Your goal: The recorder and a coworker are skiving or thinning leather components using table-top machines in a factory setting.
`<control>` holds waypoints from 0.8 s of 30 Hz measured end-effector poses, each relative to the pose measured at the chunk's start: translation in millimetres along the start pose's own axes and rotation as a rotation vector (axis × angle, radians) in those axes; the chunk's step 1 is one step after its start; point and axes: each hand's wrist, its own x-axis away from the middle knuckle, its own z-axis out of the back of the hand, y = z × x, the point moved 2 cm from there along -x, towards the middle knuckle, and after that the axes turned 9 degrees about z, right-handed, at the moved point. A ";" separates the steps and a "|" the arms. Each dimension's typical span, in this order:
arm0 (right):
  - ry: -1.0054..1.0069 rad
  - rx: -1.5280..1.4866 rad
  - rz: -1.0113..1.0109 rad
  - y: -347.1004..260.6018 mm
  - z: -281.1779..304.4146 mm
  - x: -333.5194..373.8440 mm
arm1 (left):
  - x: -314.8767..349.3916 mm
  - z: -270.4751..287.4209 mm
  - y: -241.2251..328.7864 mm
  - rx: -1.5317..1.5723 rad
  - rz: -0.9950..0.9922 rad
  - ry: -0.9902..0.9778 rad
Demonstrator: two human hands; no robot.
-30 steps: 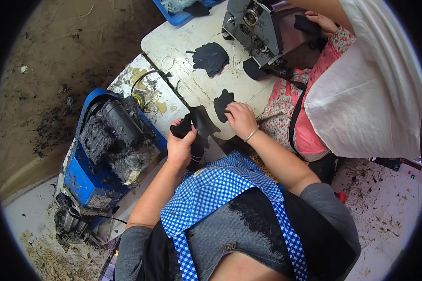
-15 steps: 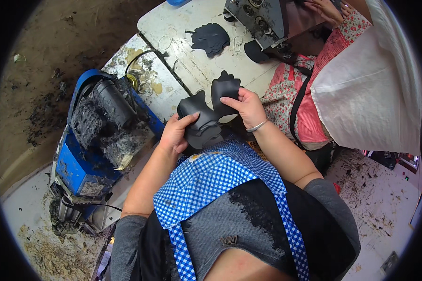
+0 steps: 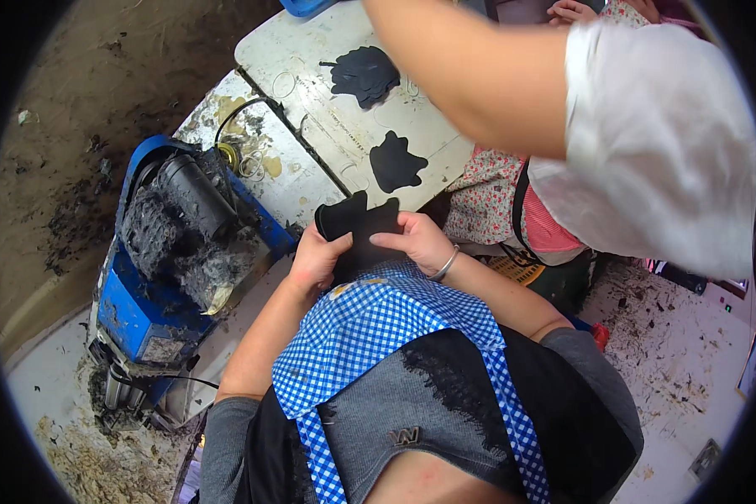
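My left hand [image 3: 315, 262] holds a small stack of thin black cut pieces [image 3: 354, 220], with wavy, notched edges, its thumb lying on top. On the stack's right side, my right hand [image 3: 422, 244] pinches a black piece between thumb and fingers; a metal bangle circles that wrist. Just beyond the hands, a single black cut piece [image 3: 397, 161] lies flat on the white table [image 3: 332, 126]. Farther back is a pile of similar black pieces [image 3: 364, 76]. The stack's lower part is hidden by my hands and the blue checked apron.
At left stands a blue machine [image 3: 147, 298] covered in grey fluff, with a dark cylinder [image 3: 197, 195] and a cable. A co-worker's bare arm [image 3: 479, 80] reaches across the table's far right. A blue tray [image 3: 307, 7] sits at the far edge.
The piece from my right hand now lies on the table. My right hand has come back to the stack in my left. A co-worker's arm has swung in over the table, hiding the grey machine.
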 end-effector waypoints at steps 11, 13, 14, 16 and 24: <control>0.082 -0.030 0.079 -8.1 2.9 -20.2 | -9.0 -6.5 -0.1 -0.007 0.118 0.032; 0.077 -0.049 0.061 -10.3 7.5 -22.4 | 0.6 -8.2 9.9 0.066 0.155 0.014; 0.074 -0.068 0.043 -10.9 8.8 -23.2 | 3.9 -8.4 12.9 0.137 0.193 -0.007; 0.067 -0.049 0.039 -18.1 0.6 -20.4 | 7.2 -4.3 14.1 0.140 0.195 -0.004; 0.169 0.480 0.130 -3.5 18.1 -24.6 | 6.3 -4.6 14.9 -0.047 0.023 0.114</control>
